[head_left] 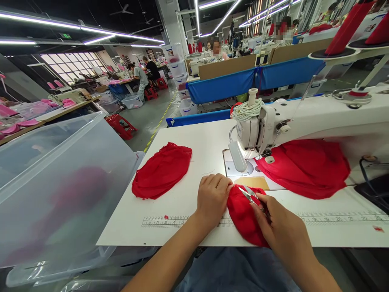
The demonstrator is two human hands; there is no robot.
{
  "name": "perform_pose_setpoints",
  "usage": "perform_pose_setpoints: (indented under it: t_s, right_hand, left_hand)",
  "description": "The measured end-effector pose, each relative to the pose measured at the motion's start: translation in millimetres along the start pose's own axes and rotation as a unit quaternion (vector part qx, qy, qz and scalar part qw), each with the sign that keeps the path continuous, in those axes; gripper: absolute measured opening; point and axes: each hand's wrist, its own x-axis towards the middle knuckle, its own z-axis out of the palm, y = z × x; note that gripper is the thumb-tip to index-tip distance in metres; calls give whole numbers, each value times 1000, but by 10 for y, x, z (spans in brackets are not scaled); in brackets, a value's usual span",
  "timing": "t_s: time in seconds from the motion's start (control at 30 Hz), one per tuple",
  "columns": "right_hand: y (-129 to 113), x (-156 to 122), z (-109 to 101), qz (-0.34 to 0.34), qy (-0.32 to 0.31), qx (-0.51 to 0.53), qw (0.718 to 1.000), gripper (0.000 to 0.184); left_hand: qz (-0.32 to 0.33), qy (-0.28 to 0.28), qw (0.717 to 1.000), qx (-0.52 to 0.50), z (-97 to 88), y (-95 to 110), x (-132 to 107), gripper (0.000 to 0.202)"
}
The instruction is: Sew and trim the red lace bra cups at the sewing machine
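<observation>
My left hand (214, 198) is closed on the upper left edge of a red fabric piece (244, 221) at the table's front edge. In my right hand (281, 227) is a pair of thread snips (249, 195); the two blades are apart and lie over the top of that piece, pointing toward my left fingertips. Just behind the piece stands the sewing machine (252, 129), with a tan patch (253, 182) by its needle plate. A stack of red fabric pieces (164, 170) lies to the left, and another red pile (306, 166) sits under the machine arm.
A printed ruler (161, 222) runs along the front of the white table (121, 227). Left of it stands a translucent plastic bin (69, 182) with something reddish inside. Red thread cones (346, 32) rise at right. People sit at other machines farther back.
</observation>
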Motion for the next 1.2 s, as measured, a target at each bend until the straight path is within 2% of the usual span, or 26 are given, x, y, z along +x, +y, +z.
perform_pose_setpoints:
  t_s: [0.2, 0.5, 0.67, 0.8, 1.2]
  right_hand:
    - [-46, 21, 67, -32, 26, -27, 999, 35]
    - [-64, 35, 112, -14, 21, -26, 999, 36]
    - [-97, 45, 107, -31, 43, -22, 998, 35]
    - [-97, 40, 129, -25, 35, -26, 999, 36]
    - [-116, 32, 213, -14, 39, -54, 998, 33]
  left_hand:
    - [5, 15, 1000, -4, -1, 13, 4, 17]
    - [25, 39, 999, -19, 4, 25, 6, 18]
    - [5, 48, 999, -18, 13, -1, 6, 16]
    - [3, 43, 999, -21, 15, -6, 8, 17]
    - [49, 56, 997, -33, -3, 8, -6, 19]
